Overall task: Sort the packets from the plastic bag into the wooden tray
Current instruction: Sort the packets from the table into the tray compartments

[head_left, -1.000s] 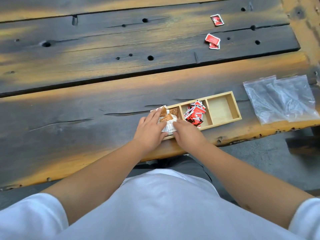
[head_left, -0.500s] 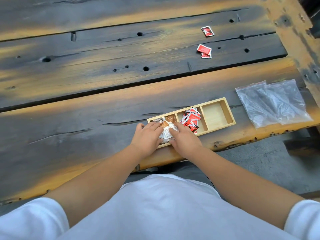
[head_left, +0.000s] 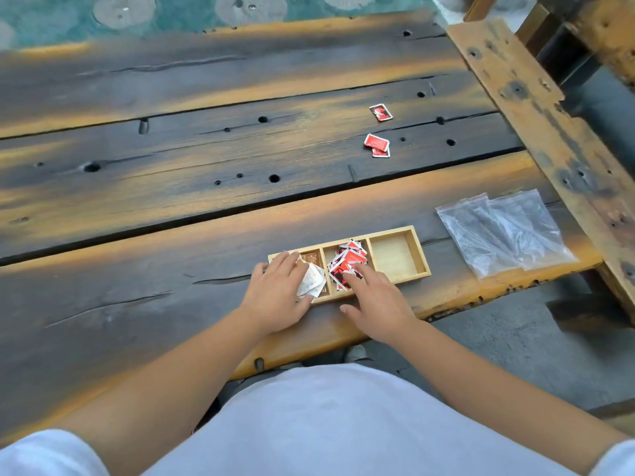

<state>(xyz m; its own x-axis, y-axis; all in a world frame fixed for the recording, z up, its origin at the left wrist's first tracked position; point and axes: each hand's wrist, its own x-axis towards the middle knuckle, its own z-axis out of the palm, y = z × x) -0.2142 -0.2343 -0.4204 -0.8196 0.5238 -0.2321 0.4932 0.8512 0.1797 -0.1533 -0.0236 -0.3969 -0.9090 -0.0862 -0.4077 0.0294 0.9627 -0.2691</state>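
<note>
Wooden tray (head_left: 417,249), three square compartments of pale wood, close to the near edge of the dark, cracked plank counter (head_left: 171,207). Left compartment: brown-and-white paper packets (head_left: 311,280), crumpled, under the flat, spread fingers of the left hand (head_left: 276,297), gripping nothing. Middle compartment: heap of glossy red packets (head_left: 347,264), touched by the extended, released fingers of the right hand (head_left: 376,304). Right compartment bare. At 3 o'clock from the tray, two clear, wrinkled plastic bags (head_left: 501,231), flat, near the counter's edge. At 12 o'clock, well apart, three loose red packets (head_left: 377,141) on broad open planks.
</note>
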